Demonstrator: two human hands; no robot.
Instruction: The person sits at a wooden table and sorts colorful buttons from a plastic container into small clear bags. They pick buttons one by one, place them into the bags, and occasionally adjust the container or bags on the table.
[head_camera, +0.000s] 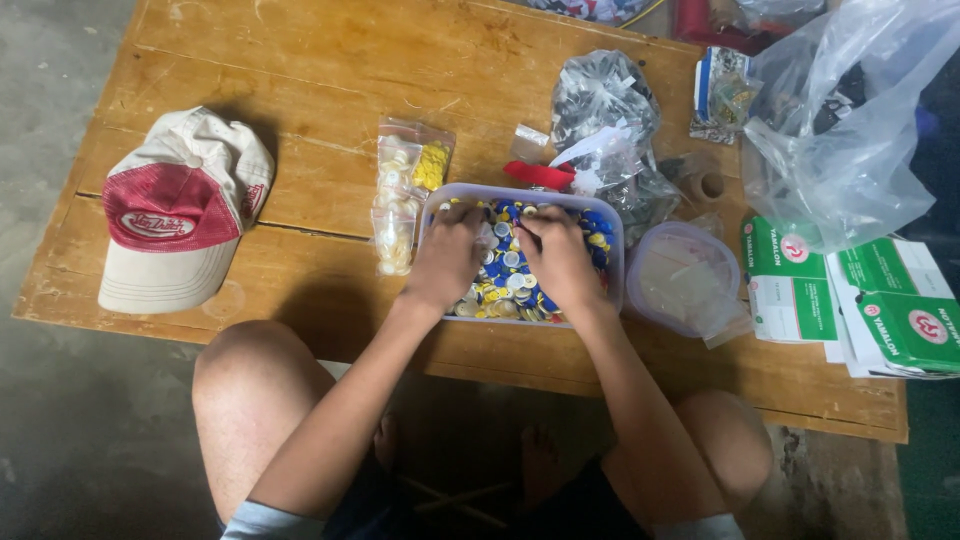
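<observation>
Head view: both hands — left hand, right hand — are curled down into the clear rectangular plastic tub of small blue, yellow and white round caps mid-table (can't tell what they've pinched). Light, hard, slippery little things, I'd guess — best pinched by the rims.

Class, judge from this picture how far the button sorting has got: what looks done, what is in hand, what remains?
Done: small bags of pale and yellow buttons lie beside the tub. In hand: left hand and right hand dig in the tub. Left: mixed buttons still fill it.
</observation>
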